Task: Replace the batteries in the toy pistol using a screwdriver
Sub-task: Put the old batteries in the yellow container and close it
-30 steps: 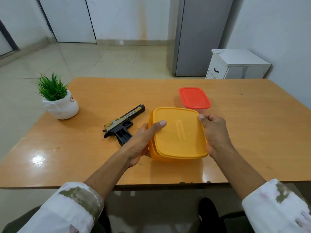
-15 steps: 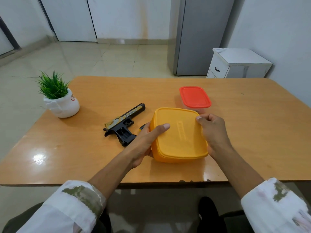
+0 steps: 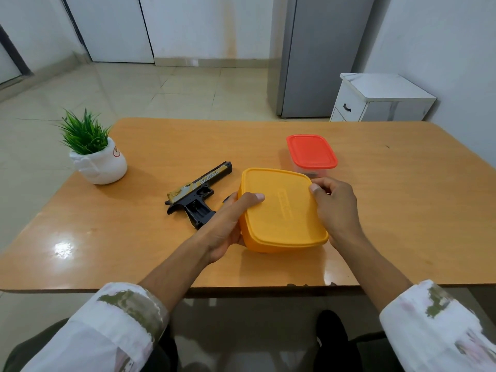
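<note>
At the near edge of the glossy orange-brown wooden table (image 3: 375,210), a square yellow plastic box (image 3: 281,210) sits between both hands with its matching lid on.

Left hand (image 3: 228,226): wrapped round the box's left side, with the thumb flat on the lid and the fingers curled against the wall.

Right hand (image 3: 335,208): fingers curled over the lid's far right corner, thumb tip at the rim. Reads as a prying grip. No gap seen under the lid.

Black toy pistol with a gold-and-camouflage slide (image 3: 198,194): flat on the table just left of the box, muzzle pointing away and to the right. It lies near the left hand and is not held.

Screwdriver and batteries: none in view. What the box holds is hidden.

Behind the box is a small clear tub with a red lid (image 3: 311,151), closed. At far left is a green plant in a white pot (image 3: 94,157).

Step in hand, by my reading: opening the box, presumably for tools or cells, so very early in the task. The next move calls for the right hand to peel the corner up while the left pins the base, so that the box neither lifts nor skids on the shiny top.
</note>
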